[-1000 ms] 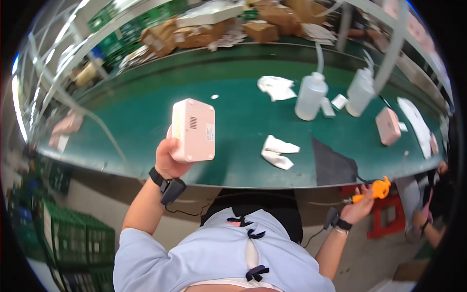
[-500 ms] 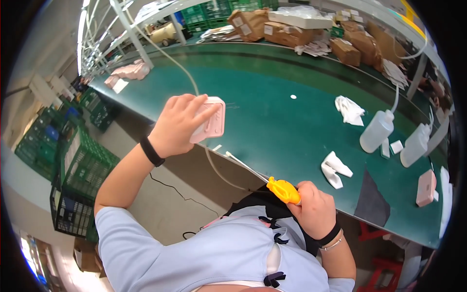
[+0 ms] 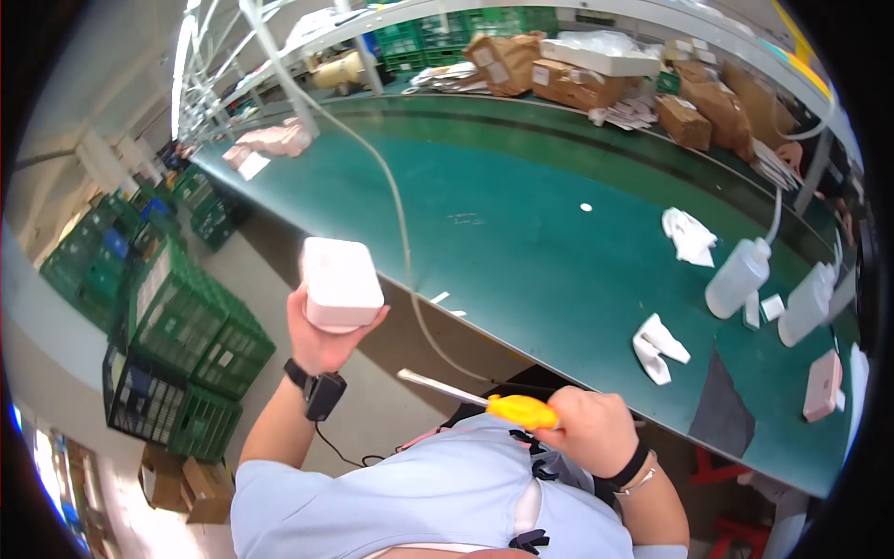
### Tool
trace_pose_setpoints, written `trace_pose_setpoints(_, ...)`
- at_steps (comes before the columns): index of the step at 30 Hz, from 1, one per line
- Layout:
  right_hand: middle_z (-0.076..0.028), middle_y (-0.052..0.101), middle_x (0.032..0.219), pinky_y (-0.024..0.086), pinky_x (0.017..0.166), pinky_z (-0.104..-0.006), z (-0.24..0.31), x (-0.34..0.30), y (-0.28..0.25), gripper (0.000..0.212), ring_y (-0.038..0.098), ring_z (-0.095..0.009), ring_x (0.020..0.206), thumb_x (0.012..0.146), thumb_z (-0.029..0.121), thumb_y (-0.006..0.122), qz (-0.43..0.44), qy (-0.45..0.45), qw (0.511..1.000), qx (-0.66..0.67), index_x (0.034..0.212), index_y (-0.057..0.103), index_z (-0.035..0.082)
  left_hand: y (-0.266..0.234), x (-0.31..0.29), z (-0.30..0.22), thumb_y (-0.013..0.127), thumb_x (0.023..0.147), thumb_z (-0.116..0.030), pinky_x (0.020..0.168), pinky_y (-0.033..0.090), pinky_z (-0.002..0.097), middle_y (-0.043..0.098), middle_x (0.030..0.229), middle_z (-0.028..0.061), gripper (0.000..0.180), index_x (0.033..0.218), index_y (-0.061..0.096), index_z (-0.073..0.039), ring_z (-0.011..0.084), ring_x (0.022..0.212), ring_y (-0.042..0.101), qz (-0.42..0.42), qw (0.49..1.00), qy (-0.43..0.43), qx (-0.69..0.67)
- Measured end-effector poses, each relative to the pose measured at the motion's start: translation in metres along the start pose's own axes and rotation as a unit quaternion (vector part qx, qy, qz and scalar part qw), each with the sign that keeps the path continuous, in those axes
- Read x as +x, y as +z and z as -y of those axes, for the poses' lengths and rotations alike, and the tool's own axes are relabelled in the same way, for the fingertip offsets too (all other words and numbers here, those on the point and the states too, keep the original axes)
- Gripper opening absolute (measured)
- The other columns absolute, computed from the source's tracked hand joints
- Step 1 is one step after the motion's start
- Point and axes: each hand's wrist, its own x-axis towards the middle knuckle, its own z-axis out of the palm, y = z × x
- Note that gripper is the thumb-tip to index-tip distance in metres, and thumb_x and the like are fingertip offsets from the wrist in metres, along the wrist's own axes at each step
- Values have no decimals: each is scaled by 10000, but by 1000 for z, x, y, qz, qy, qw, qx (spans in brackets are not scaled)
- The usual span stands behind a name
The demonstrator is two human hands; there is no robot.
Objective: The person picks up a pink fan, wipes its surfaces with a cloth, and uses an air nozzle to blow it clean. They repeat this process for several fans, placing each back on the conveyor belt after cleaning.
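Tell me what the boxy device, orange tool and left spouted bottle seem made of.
Boxy device: probably hard plastic; smooth, soft sheen, rounded edges. Orange tool: likely plastic body, evenly coloured; its shaft looks like metal, thin, silvery-grey. Left spouted bottle: apparently plastic, as its milky wall looks translucent.

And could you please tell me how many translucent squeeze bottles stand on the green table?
2: the left bottle is toward the right end of the green table; the right bottle stands just beside it. Others may be hidden.

Your green tabletop [image 3: 521, 265] is carrying two translucent bottles [image 3: 738, 279], two white cloths [image 3: 687, 237], a dark grey sheet [image 3: 722, 415] and a pink box [image 3: 821, 387].
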Motion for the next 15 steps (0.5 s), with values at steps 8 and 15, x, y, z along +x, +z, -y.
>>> trace_pose_setpoints(8,-124,675,987,519,629,-317,-16,-41,-11,414,650,-238,729,790,217,781,-223,44,971,74,1121,617,31,18,7,19,798,609,-279,1057,421,429,402,1450,157,1093,1531,250,-67,282,1303,464,141,898,152,387)
trace_pose_setpoints(15,-9,612,1068,458,786,-234,-29,-147,-8,320,560,-87,906,967,240,640,-639,242,701,204,1195,576,25,97,51,98,749,709,-553,995,317,790,147,1581,288,1144,1575,129,-137,504,1407,282,408,843,-298,-183)
